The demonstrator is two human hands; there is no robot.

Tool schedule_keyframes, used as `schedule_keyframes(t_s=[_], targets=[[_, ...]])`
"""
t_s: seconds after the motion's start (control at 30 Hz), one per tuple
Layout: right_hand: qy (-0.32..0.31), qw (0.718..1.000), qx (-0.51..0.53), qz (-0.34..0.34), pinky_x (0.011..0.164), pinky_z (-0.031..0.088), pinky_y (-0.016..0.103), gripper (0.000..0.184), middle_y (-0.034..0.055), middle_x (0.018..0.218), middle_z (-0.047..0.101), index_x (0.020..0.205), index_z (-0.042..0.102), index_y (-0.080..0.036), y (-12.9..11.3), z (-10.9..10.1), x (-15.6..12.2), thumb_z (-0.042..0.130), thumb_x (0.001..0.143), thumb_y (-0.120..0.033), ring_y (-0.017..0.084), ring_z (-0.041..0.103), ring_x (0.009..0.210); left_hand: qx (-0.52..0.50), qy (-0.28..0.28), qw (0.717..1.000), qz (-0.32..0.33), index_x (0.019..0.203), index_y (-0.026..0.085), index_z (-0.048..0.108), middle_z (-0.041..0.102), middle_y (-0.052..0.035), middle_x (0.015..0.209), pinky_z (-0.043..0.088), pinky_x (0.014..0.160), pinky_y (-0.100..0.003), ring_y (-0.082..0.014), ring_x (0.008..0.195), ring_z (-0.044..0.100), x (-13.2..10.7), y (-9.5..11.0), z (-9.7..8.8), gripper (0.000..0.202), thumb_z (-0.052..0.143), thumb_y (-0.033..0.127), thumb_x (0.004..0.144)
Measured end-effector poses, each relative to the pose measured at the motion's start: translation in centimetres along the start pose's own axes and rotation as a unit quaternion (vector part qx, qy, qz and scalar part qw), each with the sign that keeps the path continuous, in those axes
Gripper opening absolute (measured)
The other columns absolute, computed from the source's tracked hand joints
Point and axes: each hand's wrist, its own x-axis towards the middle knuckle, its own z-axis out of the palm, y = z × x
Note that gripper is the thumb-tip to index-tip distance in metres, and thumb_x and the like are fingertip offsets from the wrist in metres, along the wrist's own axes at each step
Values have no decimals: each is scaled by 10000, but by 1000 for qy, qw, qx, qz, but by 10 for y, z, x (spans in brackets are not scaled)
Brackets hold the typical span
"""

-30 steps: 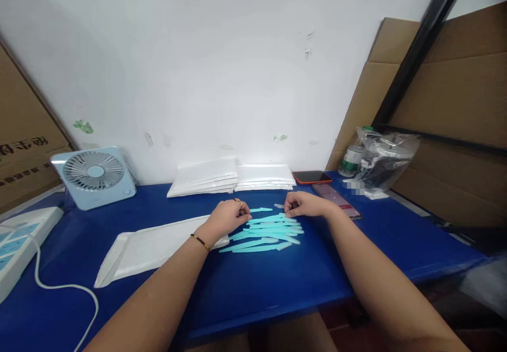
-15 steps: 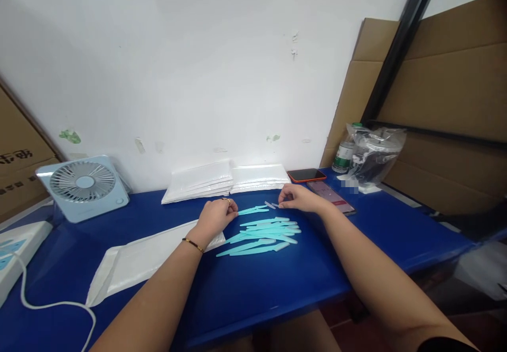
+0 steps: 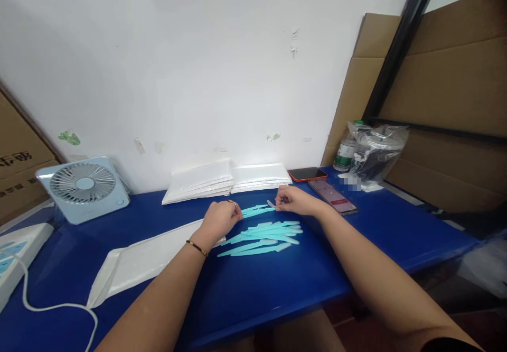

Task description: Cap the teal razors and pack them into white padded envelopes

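Note:
Turquoise eyebrow razors lie in a loose pile (image 3: 263, 233) on the blue table, most with pale clear caps toward the right. Just beyond the pile, my left hand (image 3: 222, 220) is closed on the handle ends of a few razors (image 3: 255, 211). Their blade ends point right. My right hand (image 3: 295, 201) pinches at the tip of one of these razors, thumb and finger together. A small clear cap (image 3: 271, 203) shows beside my right fingertips. Exactly what the right fingers cover is hidden. Under my left wrist is a white padded envelope (image 3: 150, 254).
White envelope stacks (image 3: 202, 182) lie against the wall. Two phones, one orange-edged (image 3: 307, 174) and one with a lit screen (image 3: 335, 197), are by my right forearm. A blue fan (image 3: 85, 185) and power strip (image 3: 24, 251) are left; a bottle (image 3: 345, 154) and plastic bag (image 3: 378, 154) right.
My right hand has shifted slightly left, from the loose clear caps onto a razor's tip. My left hand has moved a little right, and the razors in it reach farther toward my right fingers.

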Motion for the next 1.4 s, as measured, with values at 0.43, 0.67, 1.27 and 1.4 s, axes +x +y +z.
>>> schedule_keyframes(t_s=[0.43, 0.67, 1.27, 1.4], targets=[[-75, 995, 39, -48, 588, 408, 223, 237, 21, 837, 535, 793, 698, -179, -23, 19, 1, 688, 700, -397, 109, 502, 659, -103, -110, 988, 28, 736, 235, 672, 663, 23, 735, 345, 532, -222, -129, 645, 570, -9, 9, -2, 245, 623, 467, 676], [-96, 993, 28, -65, 582, 406, 217, 194, 21, 835, 515, 779, 675, -176, -31, 23, 4, 663, 731, -364, 107, 492, 661, -84, -104, 991, 23, 701, 229, 663, 669, 17, 704, 343, 534, -224, -130, 630, 567, -10, 16, -1, 196, 575, 400, 736], [36, 998, 27, 36, 598, 397, 243, 249, 37, 776, 601, 739, 658, -150, 3, -12, -6, 662, 689, -394, 141, 533, 676, -28, 33, 999, -22, 819, 236, 653, 684, 12, 827, 378, 682, -272, -172, 795, 607, 1, 8, 3, 169, 568, 377, 786], [-61, 997, 27, 37, 583, 397, 234, 256, 37, 778, 623, 743, 690, -160, -1, -21, -14, 691, 658, -402, 144, 540, 679, -48, 35, 998, -6, 817, 231, 647, 680, 13, 836, 381, 657, -259, -162, 780, 606, -3, 16, 2, 201, 562, 410, 781]])
